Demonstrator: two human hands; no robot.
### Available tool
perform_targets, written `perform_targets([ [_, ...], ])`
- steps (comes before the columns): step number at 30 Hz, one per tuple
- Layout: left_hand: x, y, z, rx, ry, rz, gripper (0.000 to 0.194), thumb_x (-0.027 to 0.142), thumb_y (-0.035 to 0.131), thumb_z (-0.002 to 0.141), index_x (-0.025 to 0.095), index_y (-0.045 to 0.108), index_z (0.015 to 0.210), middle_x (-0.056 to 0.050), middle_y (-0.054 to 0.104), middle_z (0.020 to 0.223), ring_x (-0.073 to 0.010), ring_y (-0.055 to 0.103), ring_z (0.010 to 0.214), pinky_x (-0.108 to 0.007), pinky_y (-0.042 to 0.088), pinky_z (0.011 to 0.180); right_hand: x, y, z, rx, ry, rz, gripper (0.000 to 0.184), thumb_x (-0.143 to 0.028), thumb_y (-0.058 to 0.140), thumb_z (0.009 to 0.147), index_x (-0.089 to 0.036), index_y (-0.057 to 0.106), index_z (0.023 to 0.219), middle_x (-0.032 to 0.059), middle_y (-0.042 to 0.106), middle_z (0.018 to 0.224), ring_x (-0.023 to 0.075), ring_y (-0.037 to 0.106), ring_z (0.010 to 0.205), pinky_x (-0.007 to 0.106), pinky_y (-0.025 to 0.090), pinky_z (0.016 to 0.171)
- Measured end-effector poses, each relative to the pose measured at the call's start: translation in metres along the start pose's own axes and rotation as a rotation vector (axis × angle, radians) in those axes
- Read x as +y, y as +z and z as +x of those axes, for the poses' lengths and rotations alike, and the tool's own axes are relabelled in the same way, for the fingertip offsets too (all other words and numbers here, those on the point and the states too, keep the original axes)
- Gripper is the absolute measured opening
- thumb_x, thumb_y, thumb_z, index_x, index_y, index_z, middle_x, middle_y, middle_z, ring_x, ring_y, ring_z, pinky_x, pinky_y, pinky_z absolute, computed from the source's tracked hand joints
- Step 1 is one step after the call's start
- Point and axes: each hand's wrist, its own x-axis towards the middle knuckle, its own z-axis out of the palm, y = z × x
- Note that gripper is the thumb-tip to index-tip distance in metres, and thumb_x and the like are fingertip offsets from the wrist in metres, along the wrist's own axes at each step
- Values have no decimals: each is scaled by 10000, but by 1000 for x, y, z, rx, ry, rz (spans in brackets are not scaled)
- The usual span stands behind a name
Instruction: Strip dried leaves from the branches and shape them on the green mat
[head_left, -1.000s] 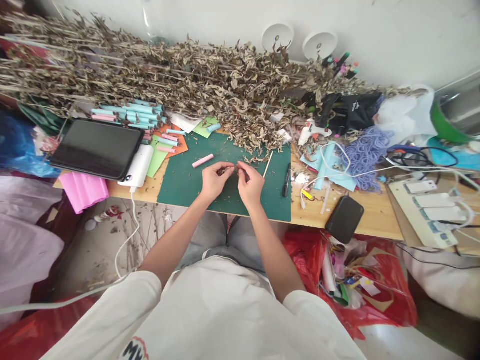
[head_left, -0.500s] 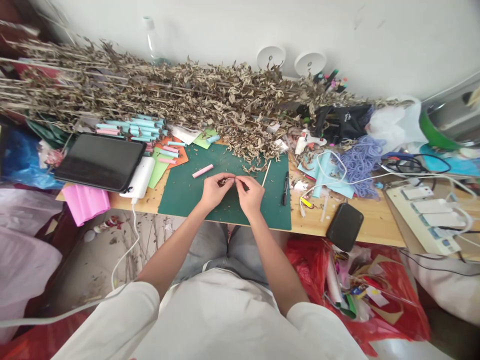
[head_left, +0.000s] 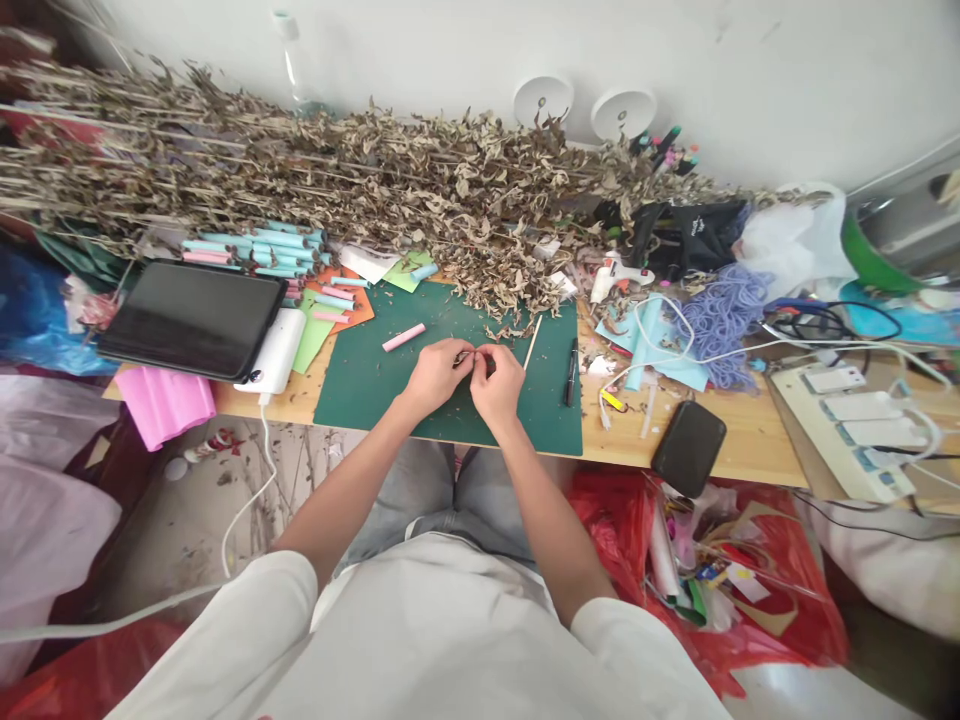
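Above the green cutting mat [head_left: 360, 385], my left hand [head_left: 436, 378] is closed, its thumb and fingers around a small brown bit that looks like dried leaf. My right hand [head_left: 496, 385] pinches at the same bit, its fingertips meeting those of the left. Most of the bit is hidden by the fingers. A pink paper tube [head_left: 403, 337] lies on the mat left of my hands. To the right are a thin pale stick [head_left: 532, 342] and a black pen [head_left: 571, 372]. Behind the mat, dried leafy stalks [head_left: 450, 190] are heaped along the wall.
Blue and pink paper tubes [head_left: 281, 248] are stacked at the left, beside a black tablet [head_left: 193, 318] and a white power bank [head_left: 276, 352]. At the right are a glue gun [head_left: 619, 275], purple yarn [head_left: 724, 325], a black phone-like case [head_left: 688, 448] and a power strip [head_left: 847, 430].
My fingers have shifted slightly and curled closer together at the fingertips, hiding more of the brown bit. The view has moved a little; the things on the table lie as before.
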Motion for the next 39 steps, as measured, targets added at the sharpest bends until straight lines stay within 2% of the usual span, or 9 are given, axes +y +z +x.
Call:
perform_targets([
  [6, -2, -5, 2, 69, -89, -73, 168, 207, 556, 882, 154, 712, 914, -62, 731, 880, -172, 642, 769, -282, 488, 755, 7, 1, 0, 48, 128, 128, 182, -285, 517, 892, -185, 669, 893, 65, 702, 843, 188, 646, 754, 312, 545, 705],
  [14, -4, 6, 5, 135, -305, -540, 198, 328, 623, 858, 158, 706, 919, -29, 696, 788, -136, 629, 668, -259, 540, 674, -3, -3, 0, -14, 68, 175, 201, -320, 534, 922, -194, 688, 895, 55, 707, 871, 169, 650, 783, 269, 535, 666],
  [17, -3, 13, 8, 102, -413, -753, 226, 357, 678, 813, 150, 697, 900, -29, 689, 800, -128, 639, 669, -259, 574, 657, -6, -6, 0, -40, 41, 197, 214, -332, 525, 939, -195, 686, 903, 50, 704, 878, 157, 649, 790, 249, 532, 649],
  [20, -1, 17, 7, 65, -471, -839, 269, 401, 694, 805, 145, 701, 889, -26, 683, 761, -122, 639, 659, -242, 569, 627, -7, -6, 1, -10, 21, 167, 210, -328, 529, 942, -194, 685, 902, 51, 701, 874, 154, 643, 783, 248, 531, 642],
  [24, 0, 13, 3, 43, -427, -846, 337, 446, 678, 820, 134, 742, 930, -47, 708, 778, -115, 618, 650, -250, 551, 648, -8, -6, 2, 23, 1, 147, 196, -306, 537, 938, -191, 690, 892, 50, 696, 856, 150, 634, 760, 250, 530, 639],
  [30, -8, 2, 3, 2, -297, -707, 263, 340, 727, 771, 167, 779, 962, -79, 747, 954, -176, 647, 811, -317, 533, 780, -6, -5, 1, 2, 28, 190, 183, -324, 559, 922, -204, 693, 959, 53, 699, 904, 163, 651, 800, 274, 555, 656],
  [33, -15, 1, 4, -3, -277, -667, 257, 314, 700, 786, 167, 759, 989, -72, 743, 942, -176, 654, 826, -309, 518, 789, -5, -4, 1, -38, -5, 207, 195, -299, 557, 921, -214, 696, 1028, 60, 712, 964, 167, 667, 842, 287, 568, 699],
  [36, -17, -2, 5, 20, -265, -591, 271, 289, 677, 801, 167, 707, 1041, -53, 726, 912, -162, 654, 819, -280, 502, 762, -4, -3, 1, -60, -37, 171, 197, -298, 543, 934, -222, 721, 969, 61, 728, 960, 175, 677, 860, 309, 568, 762],
  [39, -14, -7, 5, 2, -250, -479, 178, 291, 656, 814, 162, 692, 931, -37, 707, 845, -150, 628, 753, -262, 478, 702, -4, -3, 1, -58, -44, 142, 208, -307, 537, 940, -219, 724, 930, 59, 732, 927, 180, 678, 843, 323, 556, 792],
])
